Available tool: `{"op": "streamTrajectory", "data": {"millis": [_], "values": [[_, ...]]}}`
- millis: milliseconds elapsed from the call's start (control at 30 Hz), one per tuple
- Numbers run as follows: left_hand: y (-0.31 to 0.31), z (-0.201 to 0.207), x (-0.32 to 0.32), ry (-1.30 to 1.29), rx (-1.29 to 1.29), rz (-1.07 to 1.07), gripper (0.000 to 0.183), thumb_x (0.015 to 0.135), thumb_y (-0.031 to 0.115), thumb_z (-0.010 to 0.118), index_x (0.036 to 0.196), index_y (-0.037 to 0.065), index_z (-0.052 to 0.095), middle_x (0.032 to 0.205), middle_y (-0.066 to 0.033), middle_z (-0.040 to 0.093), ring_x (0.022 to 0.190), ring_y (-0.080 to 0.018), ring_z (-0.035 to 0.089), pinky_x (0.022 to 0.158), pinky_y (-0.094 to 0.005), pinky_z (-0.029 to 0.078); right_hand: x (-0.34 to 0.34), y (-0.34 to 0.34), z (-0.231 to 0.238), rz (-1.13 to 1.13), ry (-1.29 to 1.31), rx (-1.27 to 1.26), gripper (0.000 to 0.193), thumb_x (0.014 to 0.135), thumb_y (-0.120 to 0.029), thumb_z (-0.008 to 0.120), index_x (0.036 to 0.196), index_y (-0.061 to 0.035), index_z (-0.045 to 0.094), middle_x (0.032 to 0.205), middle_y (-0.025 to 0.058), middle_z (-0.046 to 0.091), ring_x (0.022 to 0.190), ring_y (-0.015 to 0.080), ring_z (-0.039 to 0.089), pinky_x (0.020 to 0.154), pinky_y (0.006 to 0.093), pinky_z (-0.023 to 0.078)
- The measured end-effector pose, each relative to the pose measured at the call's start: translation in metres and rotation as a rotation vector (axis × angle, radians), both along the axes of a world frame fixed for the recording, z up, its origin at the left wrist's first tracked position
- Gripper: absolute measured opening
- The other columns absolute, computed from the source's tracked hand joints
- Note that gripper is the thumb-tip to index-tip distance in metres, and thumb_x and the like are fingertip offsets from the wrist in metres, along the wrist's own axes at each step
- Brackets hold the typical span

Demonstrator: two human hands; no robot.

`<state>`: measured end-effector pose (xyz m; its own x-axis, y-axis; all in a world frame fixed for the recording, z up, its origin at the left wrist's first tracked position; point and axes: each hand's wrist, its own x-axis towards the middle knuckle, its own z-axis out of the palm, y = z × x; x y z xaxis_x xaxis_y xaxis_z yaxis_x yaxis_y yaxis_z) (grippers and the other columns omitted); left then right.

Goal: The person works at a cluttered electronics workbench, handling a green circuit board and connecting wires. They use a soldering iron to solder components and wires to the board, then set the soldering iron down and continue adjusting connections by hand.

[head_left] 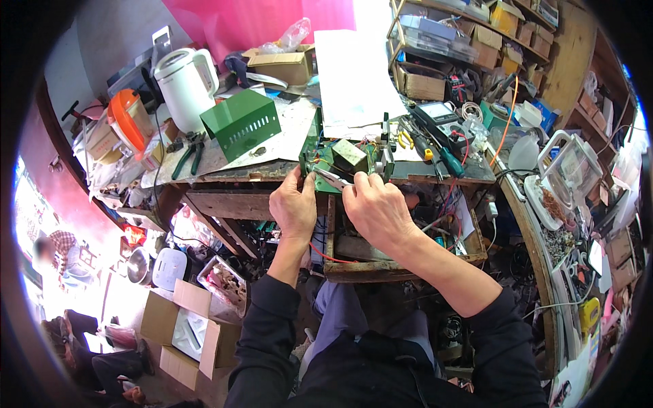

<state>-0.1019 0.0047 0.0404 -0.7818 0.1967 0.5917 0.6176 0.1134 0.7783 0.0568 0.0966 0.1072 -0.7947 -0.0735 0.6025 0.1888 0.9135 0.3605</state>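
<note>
At the bench's front edge stands an opened green metal chassis (328, 182) with wires, small boards and a pale block inside. My left hand (294, 204) is closed on its left front corner, thumb and fingers pinching the edge. From above, my right hand (376, 207) grips a slim silver metal tool (333, 179), its tip inside the chassis close to my left fingertips. The tool's rear part is hidden in my hand, so its exact kind does not show. Behind to the left lies a slotted green metal cover (243, 122).
Green-handled pliers (190, 153) and a white jug-shaped appliance (185, 88) stand left on the bench. To the right are a multimeter (439, 117) and a green screwdriver (450, 163). An open wooden drawer (371, 272) juts out below my hands.
</note>
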Motion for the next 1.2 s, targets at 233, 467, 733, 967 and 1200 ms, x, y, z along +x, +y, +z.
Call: {"op": "streamTrajectory", "data": {"millis": [233, 467, 733, 967, 1200], "values": [[-0.001, 0.001, -0.001, 0.002, 0.004, -0.038, 0.029, 0.093, 0.018, 0.077, 0.120, 0.006, 0.077, 0.094, -0.0173, 0.078, 0.082, -0.0314, 0.077, 0.074, -0.0391, 0.057, 0.002, 0.003, -0.007, 0.035, 0.043, -0.141, 0.007, 0.083, -0.011, 0.066, 0.082, -0.0035, 0.066, 0.086, 0.0112, 0.060, 0.081, 0.0269, 0.066, 0.064, 0.0375, 0.056], [-0.003, 0.002, 0.001, -0.035, -0.011, -0.034, 0.031, 0.093, 0.019, 0.077, 0.120, 0.005, 0.076, 0.098, -0.0182, 0.078, 0.086, -0.0322, 0.077, 0.076, -0.0396, 0.057, 0.027, 0.006, -0.002, 0.143, 0.285, -0.394, 0.013, 0.081, -0.010, 0.074, 0.078, -0.0046, 0.063, 0.084, 0.0110, 0.061, 0.071, 0.0300, 0.066, 0.060, 0.0410, 0.054], [-0.004, 0.006, 0.005, -0.009, -0.046, -0.015, 0.035, 0.092, 0.019, 0.077, 0.124, 0.004, 0.074, 0.107, -0.0182, 0.078, 0.096, -0.0356, 0.076, 0.083, -0.0416, 0.057, 0.052, 0.038, -0.002, 0.048, 0.521, -0.852, 0.022, 0.087, -0.010, 0.075, 0.078, 0.0000, 0.058, 0.080, 0.0132, 0.057, 0.066, 0.0283, 0.058, 0.061, 0.0392, 0.045], [-0.007, 0.001, 0.006, 0.020, 0.000, -0.042, 0.039, 0.093, 0.016, 0.077, 0.128, 0.001, 0.071, 0.112, -0.0203, 0.077, 0.099, -0.0360, 0.075, 0.087, -0.0413, 0.057, 0.066, 0.065, -0.011, -0.038, 0.588, -1.216, 0.024, 0.092, -0.009, 0.073, 0.080, 0.0004, 0.055, 0.082, 0.0065, 0.058, 0.069, 0.0147, 0.056, 0.065, 0.0335, 0.047], [-0.027, 0.013, 0.046, 0.272, 0.110, 0.040, 0.049, 0.095, 0.003, 0.071, 0.142, -0.004, 0.058, 0.153, -0.0220, 0.054, 0.126, -0.0327, 0.065, 0.102, -0.0394, 0.054, 0.071, 0.102, -0.027, -0.179, 0.540, -1.036, 0.020, 0.092, -0.016, 0.071, 0.091, 0.0006, 0.061, 0.082, 0.0075, 0.060, 0.076, 0.0166, 0.057, 0.072, 0.0341, 0.048]]}}
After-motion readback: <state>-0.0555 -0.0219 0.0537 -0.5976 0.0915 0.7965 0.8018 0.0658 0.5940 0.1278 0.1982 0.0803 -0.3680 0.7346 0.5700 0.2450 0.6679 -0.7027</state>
